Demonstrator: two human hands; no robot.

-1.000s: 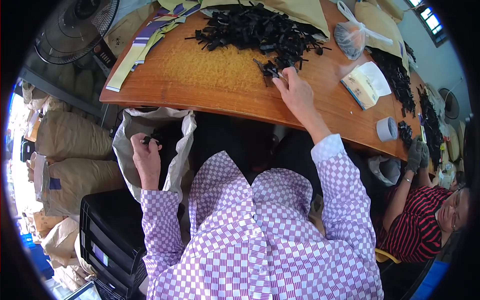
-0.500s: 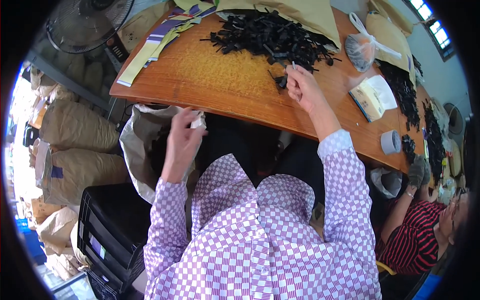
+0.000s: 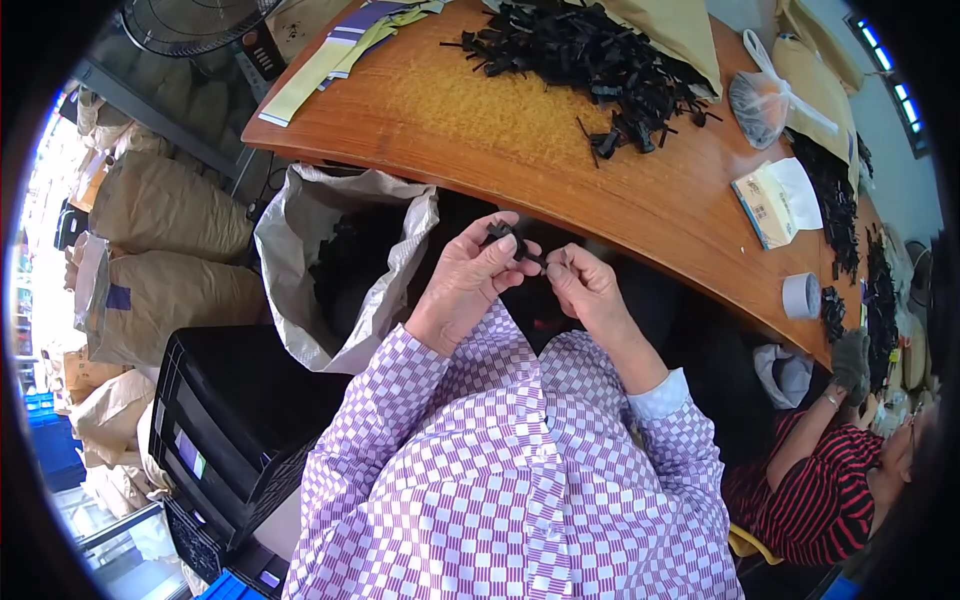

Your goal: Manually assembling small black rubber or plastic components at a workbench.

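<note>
Both hands pinch one small black plastic part (image 3: 512,243) between fingertips: left hand (image 3: 466,285) and right hand (image 3: 588,290) meet below the wooden table (image 3: 470,130) edge. Open sack (image 3: 385,255) sits just left; black parts pile (image 3: 585,55) lies on the table.

The shirt (image 3: 520,480) was checked purple and white, with a white cuff (image 3: 660,393). The table (image 3: 480,130) was orange-brown wood, heaped with black parts (image 3: 590,55). The crate (image 3: 230,420) was black, the sacks (image 3: 170,250) tan. A co-worker's sleeve (image 3: 830,500) was striped red and black.
</note>
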